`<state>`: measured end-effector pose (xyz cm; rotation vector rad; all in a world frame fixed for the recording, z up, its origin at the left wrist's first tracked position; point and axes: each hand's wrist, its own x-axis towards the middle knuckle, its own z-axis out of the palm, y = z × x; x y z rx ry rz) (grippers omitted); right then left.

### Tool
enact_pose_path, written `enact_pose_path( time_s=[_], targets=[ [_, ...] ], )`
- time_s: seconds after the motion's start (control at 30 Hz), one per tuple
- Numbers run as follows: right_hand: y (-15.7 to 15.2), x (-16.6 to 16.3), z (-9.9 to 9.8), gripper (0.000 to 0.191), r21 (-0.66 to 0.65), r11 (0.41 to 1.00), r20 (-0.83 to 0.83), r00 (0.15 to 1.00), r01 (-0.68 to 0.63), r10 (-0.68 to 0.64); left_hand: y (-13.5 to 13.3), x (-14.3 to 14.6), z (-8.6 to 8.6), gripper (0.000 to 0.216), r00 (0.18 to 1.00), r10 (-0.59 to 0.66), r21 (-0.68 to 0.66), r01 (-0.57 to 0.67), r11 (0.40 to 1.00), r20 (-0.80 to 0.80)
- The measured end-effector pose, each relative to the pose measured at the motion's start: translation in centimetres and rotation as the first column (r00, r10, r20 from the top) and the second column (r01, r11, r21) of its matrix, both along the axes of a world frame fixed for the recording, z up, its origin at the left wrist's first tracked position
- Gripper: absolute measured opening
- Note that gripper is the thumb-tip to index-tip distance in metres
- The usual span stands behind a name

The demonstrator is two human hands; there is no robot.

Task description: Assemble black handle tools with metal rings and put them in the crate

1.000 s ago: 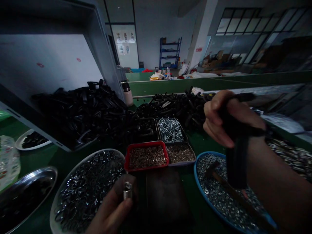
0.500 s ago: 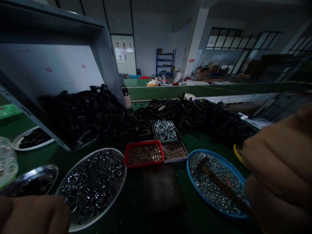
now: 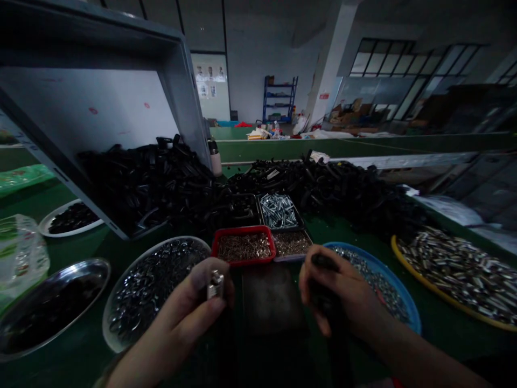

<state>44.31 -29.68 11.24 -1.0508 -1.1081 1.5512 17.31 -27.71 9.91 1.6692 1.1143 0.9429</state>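
At the far left a steel dish (image 3: 86,269) lies on the green table, and beside it stands a wide bowl (image 3: 105,319) full of metal rings. Over the right edge of this bowl the left hand (image 3: 189,310) pinches a small silver piece (image 3: 215,284) between thumb and fingers (it stands upright). Behind it is a red tray (image 3: 243,233), and between the hands lies a dark block (image 3: 270,296). The right hand (image 3: 343,296) is clenched around a black part (image 3: 326,304), just in front of a blue bowl (image 3: 412,315)
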Motion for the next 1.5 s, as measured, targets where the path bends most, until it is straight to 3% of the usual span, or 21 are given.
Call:
enact_pose_path(
  time_s=[0.1,0.17,0.33,0.57,0.83,0.9,1.03,1.13,1.23,1.3,1.37,1.4,1.43,1.5],
  targets=[
    [-1.1,-1.9,-5.0,0.034,-0.066,0.997,0.095,0.995,0.046,-0.04,0.8,3.5,-2.8,0.02,0.991,-0.13,-0.094,0.127,0.987,-0.024],
    [-1.8,-2.6,-7.1,0.035,-0.116,0.993,0.101,0.995,0.029,-0.017,0.8,5.0,-4.8,0.017,0.979,-0.192,-0.15,0.18,0.972,-0.066],
    [-1.9,-3.2,-8.8,0.046,-0.193,0.977,0.139,0.988,0.089,-0.062,0.0,6.0,-7.3,0.024,0.96,-0.269,-0.243,0.245,0.939,-0.072],
    [-1.2,-3.5,-9.4,0.049,-0.082,0.988,0.289,0.951,0.133,-0.105,-0.1,6.2,-7.2,0.026,0.941,-0.3,-0.216,0.263,0.94,-0.155],
    [-0.4,-2.9,-9.3,0.041,0.055,0.998,0.483,0.876,-0.025,-0.005,0.6,6.3,-7.6,0.03,0.878,-0.343,-0.152,0.309,0.939,-0.334],
    [-0.4,-3.3,-9.2,0.039,0.077,0.997,0.469,0.883,-0.007,-0.03,0.6,6.6,-7.5,0.03,0.886,-0.335,-0.137,0.307,0.942,-0.32],
    [-0.8,-4.9,-9.3,0.039,0.114,0.982,0.313,0.932,0.152,-0.181,0.3,7.9,-7.4,0.028,0.929,-0.244,-0.09,0.228,0.969,-0.278],
    [-0.9,-5.5,-9.9,0.039,0.101,0.979,0.25,0.948,0.178,-0.198,0.4,8.2,-7.3,0.025,0.931,-0.215,-0.09,0.197,0.976,-0.294],
    [0.4,-4.2,-10.6,0.041,0.077,0.995,0.222,0.972,0.062,-0.078,0.6,7.0,-6.9,0.026,0.923,-0.233,-0.124,0.204,0.971,-0.306],
    [2.7,-2.5,-10.8,0.047,0.144,0.988,0.268,0.963,-0.059,0.018,0.8,5.4,-6.5,0.038,0.936,-0.236,-0.076,0.223,0.972,-0.263],
    [6.0,-0.8,-10.7,0.05,0.276,0.951,0.484,0.875,-0.14,-0.012,0.9,4.2,-6.3,0.044,0.954,-0.158,0.065,0.18,0.982,-0.255],
    [7.8,-0.2,-10.6,0.046,0.336,0.924,0.644,0.76,-0.18,-0.086,1.0,4.0,-6.3,0.041,0.949,-0.108,0.144,0.156,0.977,-0.295],
    [9.7,0.1,-10.5,0.039,0.364,0.896,0.799,0.58,-0.255,-0.16,1.0,4.1,-6.6,0.037,0.927,-0.078,0.214,0.165,0.963,-0.366],
    [13.1,-0.2,-10.6,0.028,0.303,0.845,0.952,0.172,-0.441,-0.251,0.9,5.3,-7.5,0.035,0.807,-0.116,0.275,0.327,0.904,-0.579]
  ],
)
